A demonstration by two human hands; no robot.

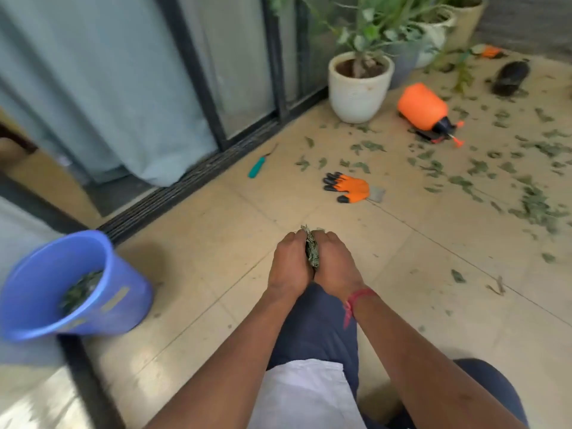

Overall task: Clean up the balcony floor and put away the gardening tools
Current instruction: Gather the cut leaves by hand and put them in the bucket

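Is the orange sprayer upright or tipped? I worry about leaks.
Tipped: the orange sprayer lies on its side on the floor, nozzle pointing right. Leaks: cannot tell.

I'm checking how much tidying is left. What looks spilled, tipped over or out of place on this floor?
Cut leaves litter the tiles on the right. The orange sprayer lies tipped on its side, and a glove and a teal tool lie loose. Both hands, left and right, press a leaf clump between them.
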